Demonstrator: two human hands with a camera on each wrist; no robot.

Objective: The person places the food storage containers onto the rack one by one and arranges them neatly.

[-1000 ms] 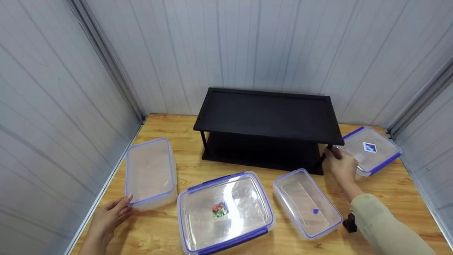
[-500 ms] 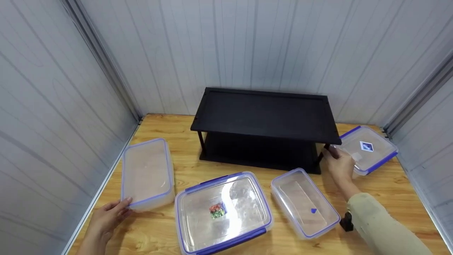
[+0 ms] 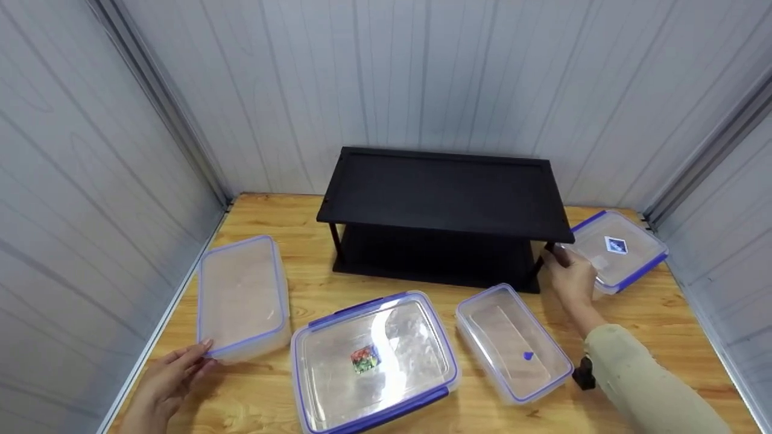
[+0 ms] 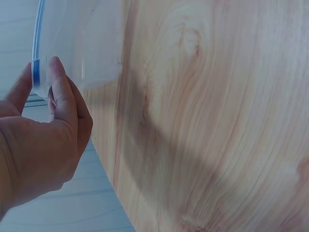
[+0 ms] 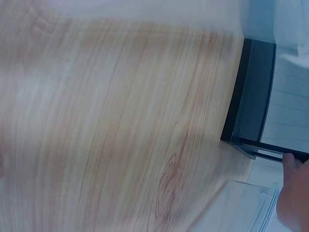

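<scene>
At the left, a clear plastic food container (image 3: 244, 295) with a blue rim stands on the wooden table. My left hand (image 3: 169, 383) pinches its near left corner, thumb over the rim and fingers against the side wall, as the left wrist view shows of the container (image 4: 91, 43) and hand (image 4: 48, 130). A two-tier black shelf (image 3: 446, 193) stands towards the back wall. Its front right post (image 3: 538, 268) is gripped by my right hand (image 3: 573, 277). Only part of the right hand (image 5: 295, 193) shows at the edge of the right wrist view, at the post (image 5: 270, 147).
A large lidded container (image 3: 404, 355) with a coloured sticker lies front centre. To its right is a narrower container (image 3: 509, 346) with a small blue mark. Another lidded box (image 3: 633, 247) sits right of the shelf, partly behind the right hand. Pale panel walls (image 3: 386, 72) enclose the table.
Everything in the head view has drifted slightly left together, as the camera turned. Both hands keep their places on the container and the shelf post.
</scene>
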